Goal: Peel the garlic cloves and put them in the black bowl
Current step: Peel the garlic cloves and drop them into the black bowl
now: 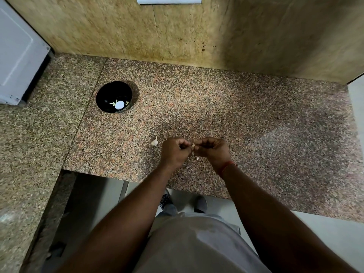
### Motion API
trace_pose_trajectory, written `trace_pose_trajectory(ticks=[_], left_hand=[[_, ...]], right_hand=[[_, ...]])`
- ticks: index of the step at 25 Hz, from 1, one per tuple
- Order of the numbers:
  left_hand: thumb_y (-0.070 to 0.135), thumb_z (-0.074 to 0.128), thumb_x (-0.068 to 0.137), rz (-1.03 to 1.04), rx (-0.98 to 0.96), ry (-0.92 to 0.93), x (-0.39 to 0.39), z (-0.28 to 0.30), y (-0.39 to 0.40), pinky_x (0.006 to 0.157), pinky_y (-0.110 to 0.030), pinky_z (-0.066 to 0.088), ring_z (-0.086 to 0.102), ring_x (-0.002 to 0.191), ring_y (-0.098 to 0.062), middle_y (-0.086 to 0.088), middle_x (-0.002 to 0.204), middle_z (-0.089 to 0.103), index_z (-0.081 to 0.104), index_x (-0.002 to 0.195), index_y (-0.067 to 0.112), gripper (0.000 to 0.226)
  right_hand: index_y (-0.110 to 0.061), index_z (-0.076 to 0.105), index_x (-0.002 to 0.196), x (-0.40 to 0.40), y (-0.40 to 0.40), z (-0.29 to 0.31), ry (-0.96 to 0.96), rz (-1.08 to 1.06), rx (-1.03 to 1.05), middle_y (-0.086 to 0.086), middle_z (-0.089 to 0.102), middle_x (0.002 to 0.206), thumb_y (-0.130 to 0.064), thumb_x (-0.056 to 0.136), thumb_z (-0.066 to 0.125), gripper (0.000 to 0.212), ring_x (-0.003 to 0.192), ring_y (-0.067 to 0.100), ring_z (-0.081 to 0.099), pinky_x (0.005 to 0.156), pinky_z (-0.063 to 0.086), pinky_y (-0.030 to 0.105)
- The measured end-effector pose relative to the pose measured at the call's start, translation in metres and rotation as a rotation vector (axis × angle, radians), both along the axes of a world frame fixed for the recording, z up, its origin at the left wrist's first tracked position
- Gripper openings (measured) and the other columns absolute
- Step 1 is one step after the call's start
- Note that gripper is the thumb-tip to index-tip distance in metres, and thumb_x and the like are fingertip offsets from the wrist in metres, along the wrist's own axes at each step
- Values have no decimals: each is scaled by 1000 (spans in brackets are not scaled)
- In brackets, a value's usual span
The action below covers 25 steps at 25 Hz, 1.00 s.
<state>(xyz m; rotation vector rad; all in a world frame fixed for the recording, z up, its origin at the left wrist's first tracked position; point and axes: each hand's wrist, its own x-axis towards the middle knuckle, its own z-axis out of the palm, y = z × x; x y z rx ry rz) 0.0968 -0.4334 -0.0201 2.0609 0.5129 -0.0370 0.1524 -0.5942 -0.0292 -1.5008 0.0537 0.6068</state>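
Both hands meet above the front of the granite counter (pixel 256 125). My left hand (pixel 174 152) and my right hand (pixel 211 151) pinch a small pale garlic clove (pixel 193 146) between their fingertips. A scrap of pale peel (pixel 197 158) shows just below the hands. Left of my left hand an unpeeled garlic clove (pixel 154 142) with a thin stem lies on the counter. The black bowl (pixel 116 97) stands further back to the left, with a white and green pattern inside; I cannot tell whether any clove is in it.
A white appliance (pixel 18 56) stands at the back left on the counter. A tan stone wall (pixel 197 30) closes the back. The counter has a cut-out at the front left, with the floor and my feet (pixel 200 203) below.
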Motion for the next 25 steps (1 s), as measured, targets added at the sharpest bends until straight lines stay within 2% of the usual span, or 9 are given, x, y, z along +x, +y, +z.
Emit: trace_pose_trajectory(ticks=[3,7,14,17,20,25], left_hand=[[11,85,82,13,20,-45,-2,4,-4,60,-10,51,68,68,3,12,76,71,79,89,12,9],[9,84,83,10,43,-123,-5,6,-6,67,-18,58,71,73,-1,7,81,75,79,90,13,9],[9,82,85,10,26,-171,-9,10,-11,67,-24,60,72,73,-5,4,82,77,80,91,12,8],[7,78,88,-2,5,-152,-9,11,-11,60,-22,55,69,66,-3,3,79,75,78,91,10,4],[4,75,89,21,-27,-148,-10,14,-12,58,-25,57,68,63,-6,1,77,74,77,89,7,3],[7,77,84,-19,133,-188,-10,25,-16,59,-17,55,68,63,-8,4,72,73,77,80,10,6]], right_hand=[[3,73,96,1,-1,-1,59,-14,86,24,75,95,12,82,75,17,85,32,73,79,63,46],[4,71,104,1,-3,5,147,-13,177,22,74,96,12,85,71,21,85,30,73,79,63,43],[7,70,105,4,-10,10,223,28,218,22,74,98,10,88,67,17,86,28,73,84,63,44],[6,70,104,3,-13,13,231,39,224,19,74,96,11,90,64,16,85,25,72,84,63,43],[6,70,103,3,-12,16,246,29,235,16,74,92,11,91,63,15,82,24,72,82,63,41],[9,70,103,4,-10,15,125,52,161,17,76,93,10,88,68,15,86,28,74,85,62,49]])
